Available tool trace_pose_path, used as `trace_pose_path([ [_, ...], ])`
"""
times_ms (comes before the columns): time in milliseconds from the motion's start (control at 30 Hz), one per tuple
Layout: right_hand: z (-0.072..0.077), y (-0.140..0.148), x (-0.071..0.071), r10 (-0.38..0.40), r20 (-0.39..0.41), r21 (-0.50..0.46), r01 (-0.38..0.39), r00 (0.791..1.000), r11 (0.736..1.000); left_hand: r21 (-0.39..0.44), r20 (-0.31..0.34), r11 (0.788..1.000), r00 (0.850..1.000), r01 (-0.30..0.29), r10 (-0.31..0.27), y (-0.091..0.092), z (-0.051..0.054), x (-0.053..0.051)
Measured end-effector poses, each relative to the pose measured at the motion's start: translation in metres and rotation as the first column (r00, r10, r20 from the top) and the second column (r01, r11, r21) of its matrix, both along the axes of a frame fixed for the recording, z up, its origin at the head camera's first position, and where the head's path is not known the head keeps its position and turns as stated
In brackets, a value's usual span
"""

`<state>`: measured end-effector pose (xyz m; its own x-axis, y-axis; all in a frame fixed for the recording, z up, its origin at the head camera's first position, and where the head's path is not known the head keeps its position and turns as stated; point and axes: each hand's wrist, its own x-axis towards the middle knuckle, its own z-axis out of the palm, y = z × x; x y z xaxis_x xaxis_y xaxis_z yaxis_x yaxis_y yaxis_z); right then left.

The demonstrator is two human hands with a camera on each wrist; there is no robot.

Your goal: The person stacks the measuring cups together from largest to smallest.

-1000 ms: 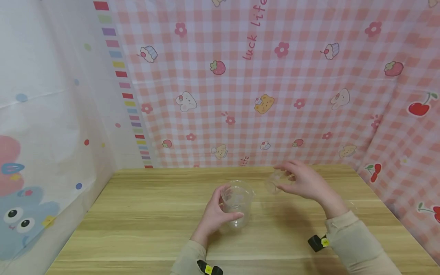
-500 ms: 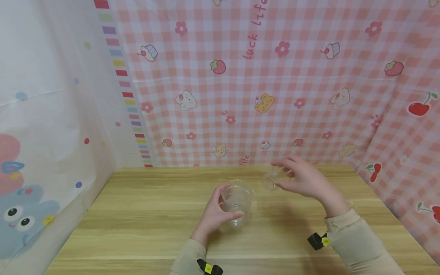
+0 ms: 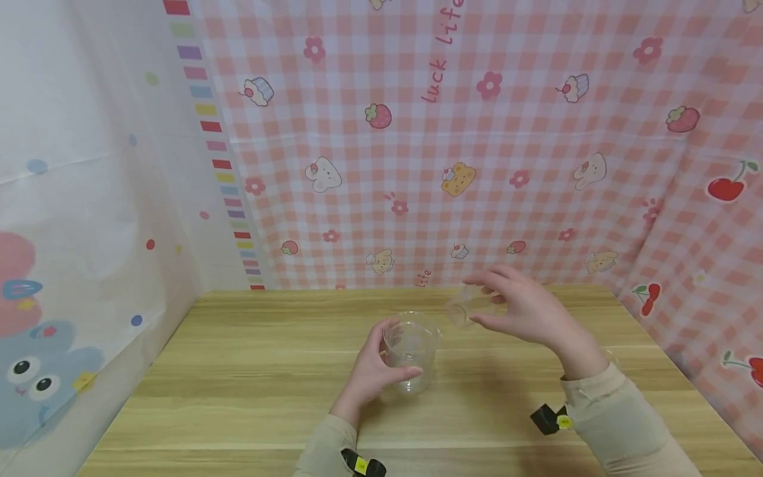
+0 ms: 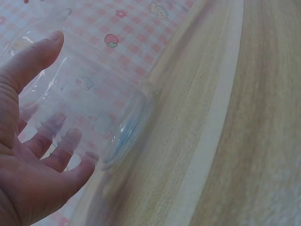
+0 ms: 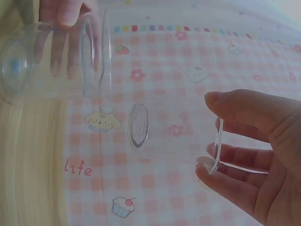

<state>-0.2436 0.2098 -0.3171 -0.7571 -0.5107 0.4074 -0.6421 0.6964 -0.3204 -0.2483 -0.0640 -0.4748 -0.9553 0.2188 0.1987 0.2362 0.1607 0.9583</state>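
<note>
In the head view, my left hand (image 3: 377, 371) grips a clear plastic cup (image 3: 424, 351) that stands upright at the middle of the table. The left wrist view shows the fingers and thumb round the clear wall of that cup (image 4: 106, 101). To the right and a little higher, my right hand (image 3: 524, 308) holds a smaller clear cup (image 3: 461, 310), tilted with its base towards the left. Seen from the right wrist, thumb and fingers pinch the rim end of the small cup (image 5: 178, 134), its round base facing the larger cup. The two cups are apart.
The wooden table (image 3: 238, 384) ends at a pink checked cloth (image 3: 357, 212) at the back. Beside my right wrist lies a clear round-edged thing (image 3: 612, 358), mostly hidden by the sleeve. A white cloth (image 3: 89, 199) hangs at the left.
My right hand has moved slightly left and up with the small cup, closer to the larger one. The left hand and its cup have stayed in place.
</note>
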Motion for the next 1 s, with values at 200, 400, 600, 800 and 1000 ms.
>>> trace_pose_path([
  [200, 0.004, -0.008, 0.002, 0.021, -0.007, 0.004, -0.021, 1.0, 1.0, 0.009, -0.014, 1.0, 1.0, 0.007, -0.007, 0.0, -0.001, -0.001],
  [400, 0.006, -0.016, 0.0, 0.057, -0.014, 0.006, -0.057, 0.998, 0.998, 0.028, -0.024, 1.0, 1.0, 0.014, -0.013, 0.0, 0.0, 0.0],
  [600, 0.007, -0.025, 0.0, 0.103, -0.022, -0.001, -0.103, 0.994, 0.995, 0.014, -0.015, 1.0, 1.0, 0.012, -0.012, 0.0, 0.001, 0.0],
  [800, 0.007, -0.033, -0.002, 0.129, -0.045, 0.015, -0.129, 0.991, 0.992, -0.008, -0.007, 1.0, 1.0, 0.009, -0.009, 0.0, 0.0, -0.002],
  [1000, 0.004, -0.041, -0.004, 0.149, -0.043, 0.022, -0.148, 0.988, 0.989, -0.007, -0.002, 1.0, 1.0, 0.011, -0.011, -0.001, 0.001, -0.001],
])
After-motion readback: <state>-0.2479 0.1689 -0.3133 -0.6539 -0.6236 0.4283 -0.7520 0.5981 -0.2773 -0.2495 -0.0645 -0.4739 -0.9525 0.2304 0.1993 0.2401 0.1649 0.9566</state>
